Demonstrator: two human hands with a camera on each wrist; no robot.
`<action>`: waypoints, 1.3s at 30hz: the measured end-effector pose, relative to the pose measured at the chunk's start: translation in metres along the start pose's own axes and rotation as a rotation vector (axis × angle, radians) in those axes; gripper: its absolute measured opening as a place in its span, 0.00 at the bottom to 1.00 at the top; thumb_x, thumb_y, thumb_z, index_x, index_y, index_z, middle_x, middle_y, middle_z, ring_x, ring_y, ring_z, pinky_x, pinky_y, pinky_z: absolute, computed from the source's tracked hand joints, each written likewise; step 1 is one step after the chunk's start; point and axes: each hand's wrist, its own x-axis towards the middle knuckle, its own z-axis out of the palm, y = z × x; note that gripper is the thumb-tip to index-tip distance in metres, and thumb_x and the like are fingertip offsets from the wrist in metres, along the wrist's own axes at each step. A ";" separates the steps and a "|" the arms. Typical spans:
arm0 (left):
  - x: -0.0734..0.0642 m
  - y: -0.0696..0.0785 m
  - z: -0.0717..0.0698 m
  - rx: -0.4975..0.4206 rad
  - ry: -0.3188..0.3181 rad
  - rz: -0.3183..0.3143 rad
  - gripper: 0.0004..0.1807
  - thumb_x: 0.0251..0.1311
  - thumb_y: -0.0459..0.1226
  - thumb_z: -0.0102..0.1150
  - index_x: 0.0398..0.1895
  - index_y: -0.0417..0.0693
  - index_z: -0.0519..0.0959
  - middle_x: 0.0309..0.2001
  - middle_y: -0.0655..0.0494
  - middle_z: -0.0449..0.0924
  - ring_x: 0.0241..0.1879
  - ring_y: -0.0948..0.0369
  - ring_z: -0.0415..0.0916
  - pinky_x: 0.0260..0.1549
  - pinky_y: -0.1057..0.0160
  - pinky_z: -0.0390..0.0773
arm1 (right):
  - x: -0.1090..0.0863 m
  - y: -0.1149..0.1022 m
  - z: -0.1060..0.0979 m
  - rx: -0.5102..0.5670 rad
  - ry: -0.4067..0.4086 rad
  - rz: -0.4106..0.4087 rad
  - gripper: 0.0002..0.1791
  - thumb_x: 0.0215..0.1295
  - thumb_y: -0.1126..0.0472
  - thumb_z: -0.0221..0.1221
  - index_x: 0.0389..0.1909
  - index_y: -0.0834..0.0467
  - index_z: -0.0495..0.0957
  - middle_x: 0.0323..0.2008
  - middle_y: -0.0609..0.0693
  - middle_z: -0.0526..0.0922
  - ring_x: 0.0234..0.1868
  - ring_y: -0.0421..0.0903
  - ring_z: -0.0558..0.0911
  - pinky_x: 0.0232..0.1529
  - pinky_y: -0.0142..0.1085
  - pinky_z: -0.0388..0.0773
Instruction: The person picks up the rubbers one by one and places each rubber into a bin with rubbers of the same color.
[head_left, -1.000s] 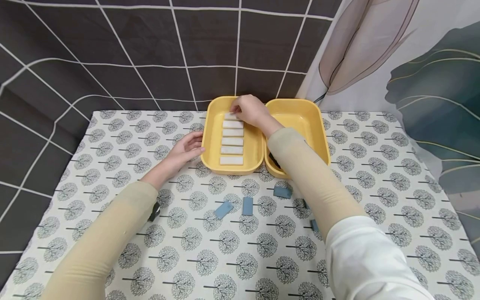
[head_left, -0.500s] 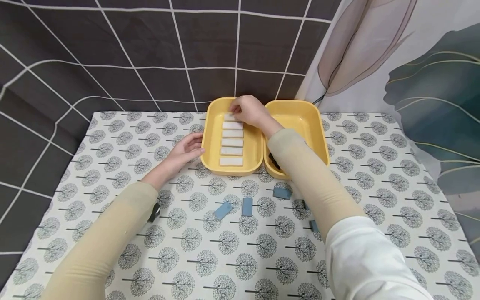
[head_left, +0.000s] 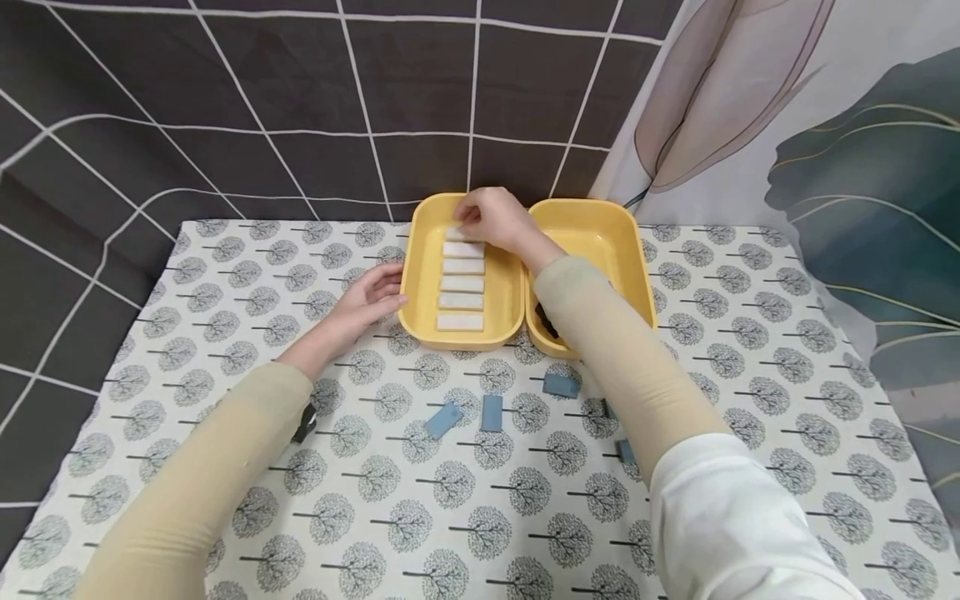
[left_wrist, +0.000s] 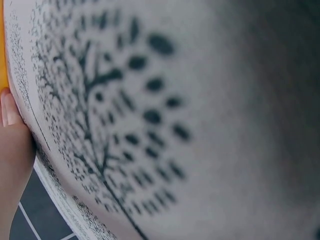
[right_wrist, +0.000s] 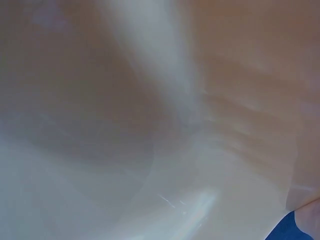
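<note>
In the head view my right hand (head_left: 498, 218) reaches over the left yellow tray (head_left: 504, 312). Its fingertips pinch the farthest white tile (head_left: 462, 234), partly covering it. Nearer to me, several white rectangular tiles (head_left: 461, 284) lie flat in one evenly spaced column. My left hand (head_left: 367, 300) rests against the tray's left outer wall, fingers fairly straight and thumb near the front corner. The left wrist view catches only part of that hand (left_wrist: 14, 145) by a yellow edge. Blur fills most of the right wrist view; a blue patch (right_wrist: 287, 229) shows low at right.
A second yellow tray (head_left: 592, 218) adjoins on the right, partly behind my right forearm, with a dark object inside. Several blue tiles (head_left: 491, 413) lie scattered on the tree-print cloth (head_left: 360, 517) before the trays. A dark tiled-pattern backdrop (head_left: 420, 83) rises behind.
Both hands stay almost in place. The right fingertips remain on the farthest white tile, which shifts barely if at all. The whole view drifts slightly.
</note>
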 end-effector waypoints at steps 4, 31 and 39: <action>0.000 0.000 0.000 -0.006 -0.002 -0.004 0.37 0.73 0.30 0.56 0.83 0.39 0.56 0.79 0.39 0.63 0.77 0.46 0.64 0.82 0.53 0.65 | 0.000 -0.001 -0.003 0.052 0.031 -0.017 0.13 0.68 0.66 0.68 0.52 0.65 0.87 0.51 0.61 0.90 0.54 0.53 0.87 0.61 0.40 0.85; 0.004 0.001 0.001 0.018 0.004 -0.012 0.36 0.74 0.31 0.56 0.82 0.40 0.57 0.79 0.40 0.64 0.72 0.56 0.69 0.80 0.59 0.67 | -0.106 -0.002 -0.090 0.280 0.202 -0.071 0.17 0.67 0.68 0.69 0.56 0.66 0.85 0.55 0.64 0.88 0.47 0.29 0.84 0.59 0.28 0.85; 0.006 -0.001 0.000 0.002 0.004 -0.017 0.37 0.74 0.31 0.57 0.82 0.40 0.57 0.79 0.41 0.64 0.73 0.55 0.68 0.78 0.63 0.70 | -0.154 0.018 -0.093 0.283 0.295 -0.003 0.19 0.66 0.71 0.69 0.58 0.68 0.83 0.58 0.65 0.85 0.56 0.36 0.85 0.65 0.25 0.81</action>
